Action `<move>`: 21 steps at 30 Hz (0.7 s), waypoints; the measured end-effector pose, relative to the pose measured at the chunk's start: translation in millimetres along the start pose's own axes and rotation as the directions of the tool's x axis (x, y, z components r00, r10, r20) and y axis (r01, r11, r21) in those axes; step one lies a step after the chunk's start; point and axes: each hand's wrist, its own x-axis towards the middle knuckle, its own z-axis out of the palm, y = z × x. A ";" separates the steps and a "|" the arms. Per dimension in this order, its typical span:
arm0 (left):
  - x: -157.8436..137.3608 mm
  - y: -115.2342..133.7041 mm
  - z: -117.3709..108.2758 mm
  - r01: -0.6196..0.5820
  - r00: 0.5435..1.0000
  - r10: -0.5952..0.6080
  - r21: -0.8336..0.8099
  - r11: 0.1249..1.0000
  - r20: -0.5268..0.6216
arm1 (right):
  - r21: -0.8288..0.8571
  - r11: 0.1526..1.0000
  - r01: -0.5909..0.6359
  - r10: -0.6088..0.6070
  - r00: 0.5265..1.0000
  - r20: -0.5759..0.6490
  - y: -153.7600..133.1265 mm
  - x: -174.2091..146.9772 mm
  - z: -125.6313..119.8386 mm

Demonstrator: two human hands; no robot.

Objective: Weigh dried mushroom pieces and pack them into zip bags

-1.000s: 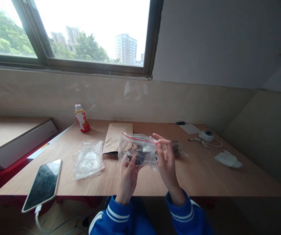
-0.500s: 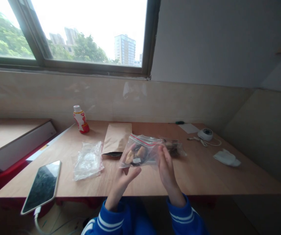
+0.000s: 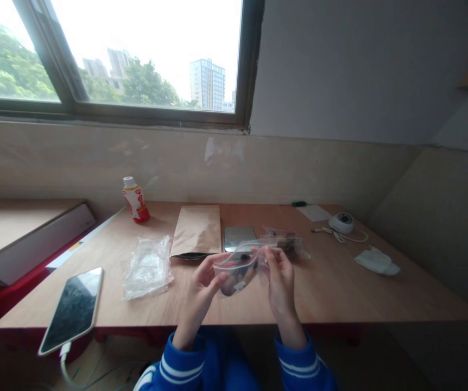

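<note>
zip bag (image 3: 239, 276) | between left hand (image 3: 203, 285), right hand (image 3: 280, 278) | both gripping

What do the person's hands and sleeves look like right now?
The left hand and right hand are ungloved. The left sleeve and right sleeve are blue, with white stripes circling the cuffs.
</note>
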 end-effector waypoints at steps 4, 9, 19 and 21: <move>2.1 -5.6 0.7 0.055 0.967 -0.072 -0.076 0.996 -0.246 | -0.099 0.995 -0.006 0.018 0.993 0.120 -3.7 1.8 -8.9; 1.8 -6.1 -2.0 0.078 0.969 -0.104 -0.119 0.990 -0.226 | -0.128 0.991 -0.026 0.050 0.980 0.192 -7.8 0.7 -21.3; -2.6 7.3 6.4 0.125 0.979 -0.142 -0.120 0.985 -0.147 | -0.155 0.987 -0.030 0.045 0.995 0.092 -15.5 -1.5 -30.7; -2.3 7.7 7.7 0.123 0.979 -0.139 -0.114 0.986 -0.147 | -0.161 0.987 0.002 0.009 0.998 0.069 -17.3 -1.2 -32.9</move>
